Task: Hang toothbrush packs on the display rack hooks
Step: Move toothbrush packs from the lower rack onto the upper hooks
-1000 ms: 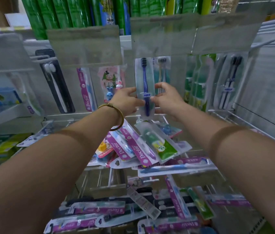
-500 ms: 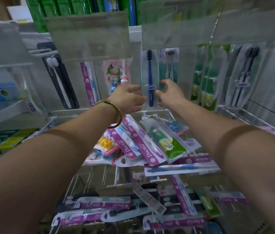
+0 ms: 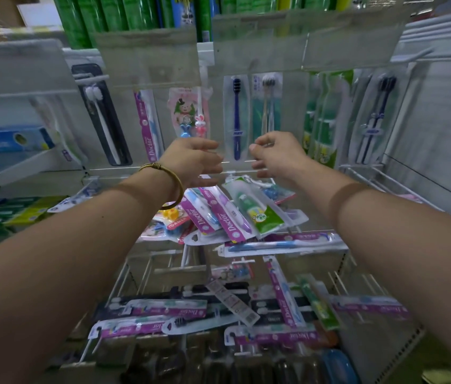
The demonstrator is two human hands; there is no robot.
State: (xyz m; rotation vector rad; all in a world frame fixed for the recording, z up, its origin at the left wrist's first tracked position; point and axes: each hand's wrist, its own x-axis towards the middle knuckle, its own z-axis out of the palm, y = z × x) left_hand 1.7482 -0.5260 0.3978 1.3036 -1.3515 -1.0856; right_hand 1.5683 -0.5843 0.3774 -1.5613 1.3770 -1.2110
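Stock for this job sits in two places: one dark blue toothbrush pack (image 3: 236, 117) hangs upright on a hook at the far middle of the rack (image 3: 216, 106), and a loose pile of packs (image 3: 227, 220) lies on the wire shelf (image 3: 357, 169) just below it. The left hand (image 3: 192, 162) and the right hand (image 3: 278, 156) flank the lower end of the hanging pack, one on each side, fingers loosely curled and gripping nothing; whether any fingertip touches the wrapper cannot be told. That placing suggests the pack is seated on its hook, so the next one would likely come from the pile, which lies right under both palms.

A clear label flap (image 3: 257, 42) hangs over the front of the hook and hides the hole and the hook tip, so threading there probably goes partly by feel. Neighbours crowd close: a teal twin-brush pack (image 3: 267, 106) just to the right, a pink children's pack (image 3: 188, 112) to the left, a black pack (image 3: 102, 115) further left. A gold bangle (image 3: 163, 173) rides the left wrist. More packs (image 3: 168, 311) lie jumbled on the near lower tier.
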